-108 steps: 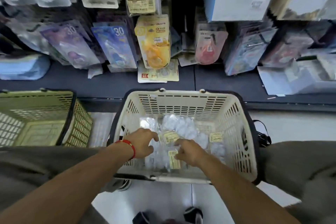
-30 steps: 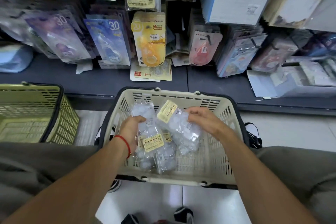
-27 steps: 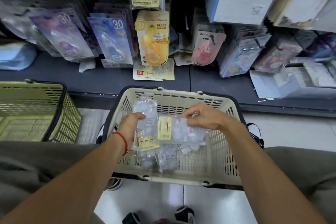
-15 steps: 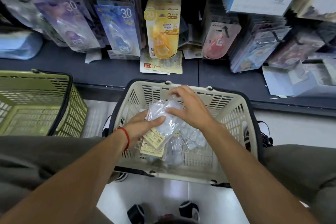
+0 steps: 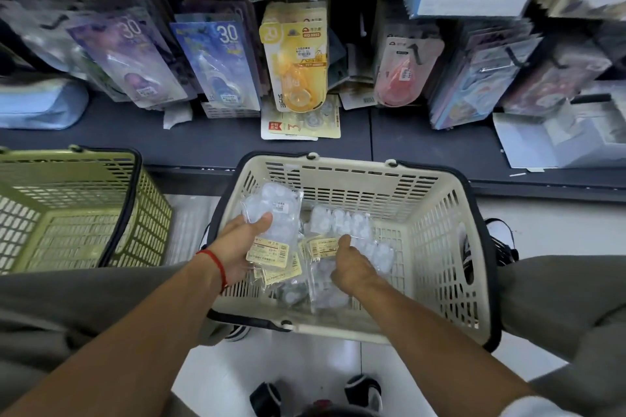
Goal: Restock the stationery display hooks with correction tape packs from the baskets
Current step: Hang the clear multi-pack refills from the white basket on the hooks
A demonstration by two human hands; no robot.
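The left hand gripped a stack of clear correction tape packs above the cream basket, thumb on top. The right hand reached down inside the basket and its fingers curled on another clear pack lying there. A green basket stood on the left. Behind the baskets ran a dark shelf under hanging packs: a purple pack and a blue pack both showed "30", and a yellow pack showed "20".
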